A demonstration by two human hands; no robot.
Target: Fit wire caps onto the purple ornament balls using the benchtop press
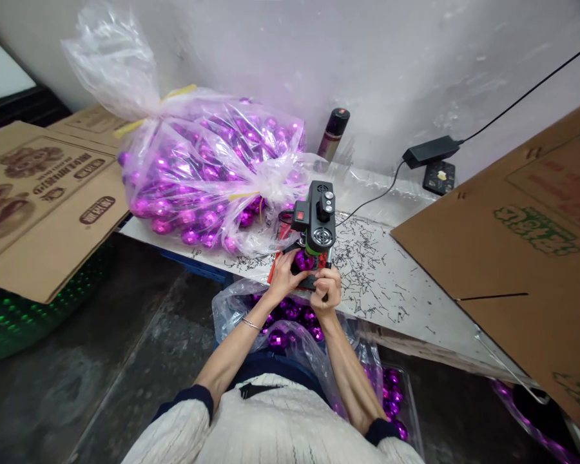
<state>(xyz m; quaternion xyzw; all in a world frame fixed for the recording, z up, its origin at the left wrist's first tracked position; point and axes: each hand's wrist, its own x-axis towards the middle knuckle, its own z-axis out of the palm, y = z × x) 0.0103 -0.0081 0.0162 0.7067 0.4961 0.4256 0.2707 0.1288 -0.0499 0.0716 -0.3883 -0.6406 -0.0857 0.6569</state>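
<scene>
My left hand [286, 276] is closed around a shiny purple faceted ball [304, 260], steadying it under the head of a small black bench drill press [322, 216]. The machine has a red switch and silver knobs on top. To the right of the ball, my right hand [327, 287] is wrapped round the machine's lever [329, 256]. The drill's tip is hidden by the head and the ball. Below my wrists, an open plastic bag [222, 316] holds several more purple balls [278, 337].
A big tied bag of purple balls [193, 174] lies left on the white table [425, 322]. Small dark slivers [367, 264] litter the surface. A spray can [333, 132], a power adapter [430, 151] and cardboard boxes [536, 225] stand around. A cardboard flap [53, 193] juts in at left.
</scene>
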